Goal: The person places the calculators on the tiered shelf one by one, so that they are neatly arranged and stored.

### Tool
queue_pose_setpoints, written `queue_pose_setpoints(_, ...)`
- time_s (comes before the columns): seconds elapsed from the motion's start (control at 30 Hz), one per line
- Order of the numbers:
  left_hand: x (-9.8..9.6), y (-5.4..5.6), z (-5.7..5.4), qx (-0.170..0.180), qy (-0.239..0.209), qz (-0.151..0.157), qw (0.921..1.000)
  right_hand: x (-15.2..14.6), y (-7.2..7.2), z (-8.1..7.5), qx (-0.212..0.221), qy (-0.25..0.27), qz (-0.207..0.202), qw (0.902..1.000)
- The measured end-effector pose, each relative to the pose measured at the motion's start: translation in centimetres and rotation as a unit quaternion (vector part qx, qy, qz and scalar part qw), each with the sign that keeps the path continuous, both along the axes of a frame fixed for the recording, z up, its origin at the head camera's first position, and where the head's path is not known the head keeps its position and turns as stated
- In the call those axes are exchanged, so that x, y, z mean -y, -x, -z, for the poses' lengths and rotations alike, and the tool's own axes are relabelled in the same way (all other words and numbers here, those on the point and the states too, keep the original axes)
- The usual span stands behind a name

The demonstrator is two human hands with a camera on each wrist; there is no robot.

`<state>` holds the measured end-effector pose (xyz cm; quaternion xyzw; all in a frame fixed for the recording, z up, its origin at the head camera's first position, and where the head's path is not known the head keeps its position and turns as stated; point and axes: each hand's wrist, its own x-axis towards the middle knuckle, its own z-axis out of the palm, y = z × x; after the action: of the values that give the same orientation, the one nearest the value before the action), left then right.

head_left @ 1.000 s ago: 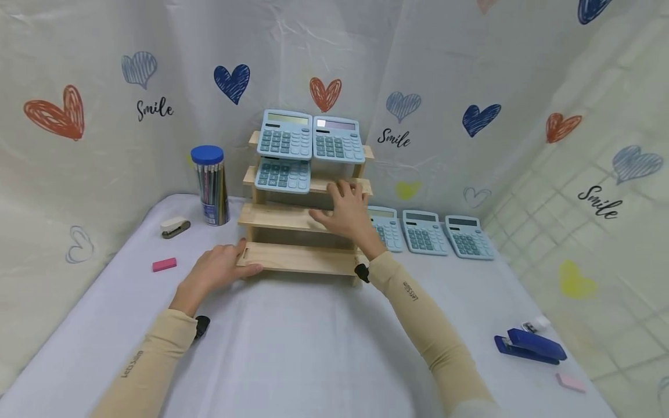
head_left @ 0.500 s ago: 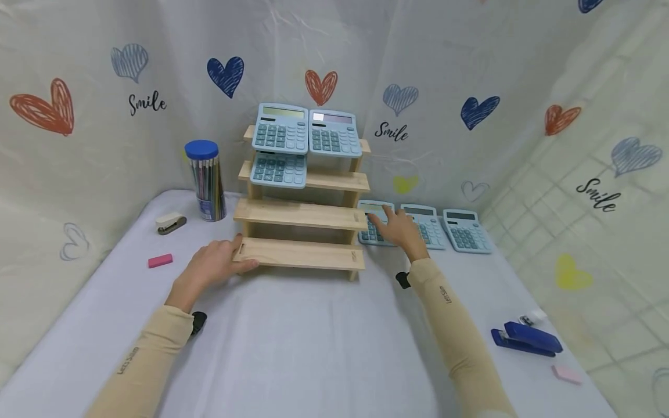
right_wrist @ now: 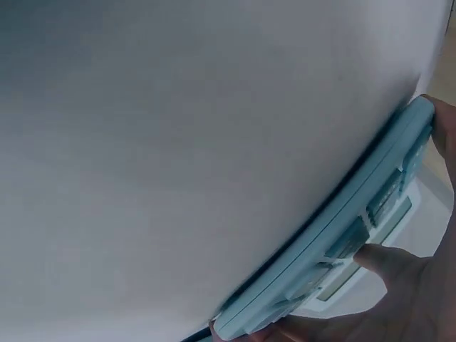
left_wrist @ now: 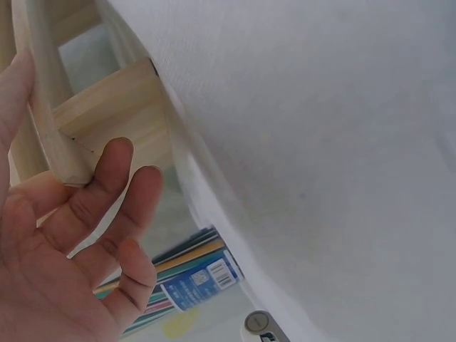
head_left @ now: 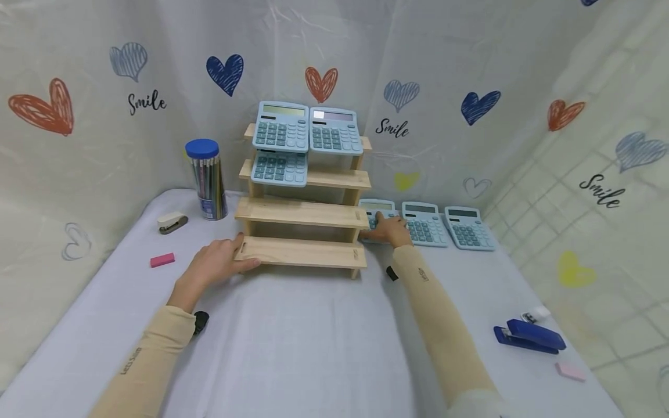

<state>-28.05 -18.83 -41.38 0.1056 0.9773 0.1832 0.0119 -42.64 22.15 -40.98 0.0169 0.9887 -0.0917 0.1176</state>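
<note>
A four-tier wooden shelf rack (head_left: 298,253) stands at the table's middle, with three light blue calculators on its upper tiers. My left hand (head_left: 213,268) holds the left end of its lowest board (left_wrist: 71,160), thumb at the front edge. Just right of the rack, my right hand (head_left: 388,230) grips the leftmost calculator (head_left: 376,205) of a row of three on the table. In the right wrist view, thumb and fingers span that calculator (right_wrist: 335,221) from side to side, and one fingertip rests on its keys. The hand hides much of its keypad in the head view.
Two more calculators, a nearer one (head_left: 424,225) and a farther one (head_left: 468,229), lie to the right. A pencil jar (head_left: 205,180), small stapler (head_left: 172,222) and pink eraser (head_left: 162,260) are at left. A blue stapler (head_left: 529,337) and pale pink eraser (head_left: 571,372) sit at front right.
My right hand has left the rack's right side, moved right and down to the leftmost table calculator, and closed round it. The left hand keeps its hold on the lowest board.
</note>
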Motion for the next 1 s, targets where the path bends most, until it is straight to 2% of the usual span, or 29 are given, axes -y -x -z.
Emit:
queue_pose_setpoints(0.23,0.1,-0.1,0.0,0.003,-0.002,0.000,1.0000,-1.6,-1.1,-0.2,-0.014,0.014,-0.044,0.9988)
queue_pose_setpoints(0.47,0.3,0.1,0.3,-0.007,-0.013,0.003,0.9999,-3.7,-3.5,-1.8,-0.048,0.070,-0.054,0.9949)
queue_pose_setpoints(0.6,0.0,0.0,0.2,-0.003,-0.017,0.006,0.9998,-5.0,-5.8,-3.8,-0.076,0.089,-0.056,0.9915)
queue_pose_setpoints(0.73,0.0,-0.1,0.0,0.003,-0.016,0.001,0.9999,-5.3,-7.9,-6.7,-0.110,0.093,-0.061,0.9877)
queue_pose_setpoints(0.9,0.2,0.0,-0.1,0.009,-0.019,0.000,0.9998,-4.0,-10.0,-10.0,-0.146,0.089,-0.080,0.9820)
queue_pose_setpoints(1.0,0.2,0.0,0.0,0.014,-0.017,0.001,0.9997,-2.5,-10.7,-11.2,-0.160,0.087,-0.107,0.9775)
